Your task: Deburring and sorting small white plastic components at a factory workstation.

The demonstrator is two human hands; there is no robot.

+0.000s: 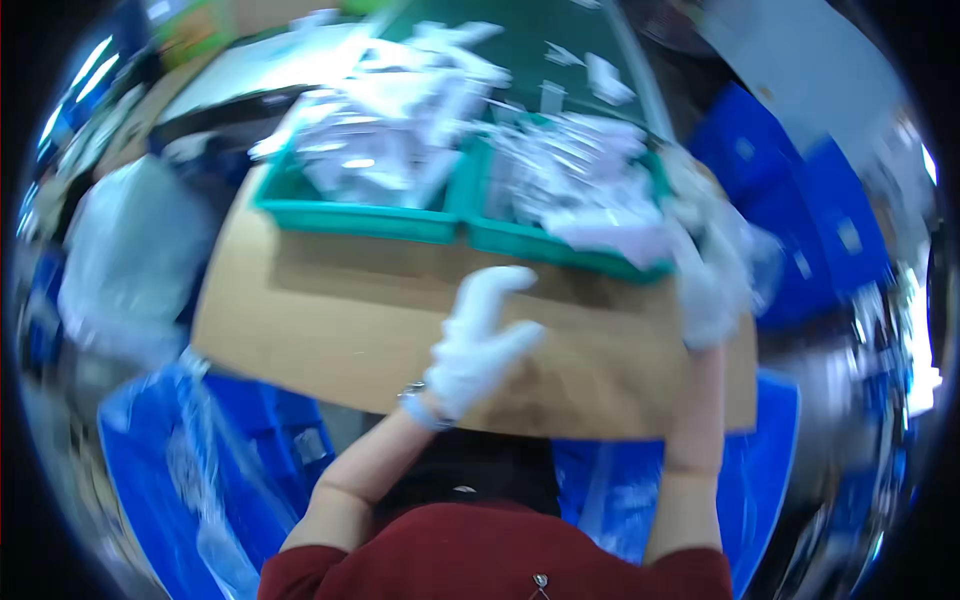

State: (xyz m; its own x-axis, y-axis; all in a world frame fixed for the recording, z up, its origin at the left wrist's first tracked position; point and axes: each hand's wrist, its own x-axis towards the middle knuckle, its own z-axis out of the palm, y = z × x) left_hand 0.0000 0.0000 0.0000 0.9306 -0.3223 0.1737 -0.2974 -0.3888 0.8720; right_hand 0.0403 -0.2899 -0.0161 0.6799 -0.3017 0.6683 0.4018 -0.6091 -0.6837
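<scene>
My left hand (pixel 480 345), in a white glove, hovers above the brown tabletop (pixel 340 320). Its thumb and fingers are spread apart, and nothing is between them. At the right edge of the table is my right hand (pixel 712 290), also gloved in white and smeared by motion. It is beside the corner of the right green tray (pixel 545 243); whether it grips anything does not show. White flat pieces (pixel 590 180), too blurred to name, fill that tray. A second green tray (pixel 360 218) to its left bears a taller heap of white pieces (pixel 390 110).
Behind the trays runs a dark green surface (pixel 550 35) with a few white scraps. Blue bins (pixel 790 190) stand at the right. Plastic-lined blue bins (pixel 245 440) flank me below the table edge. A translucent plastic bag (pixel 135 260) bulges at the left.
</scene>
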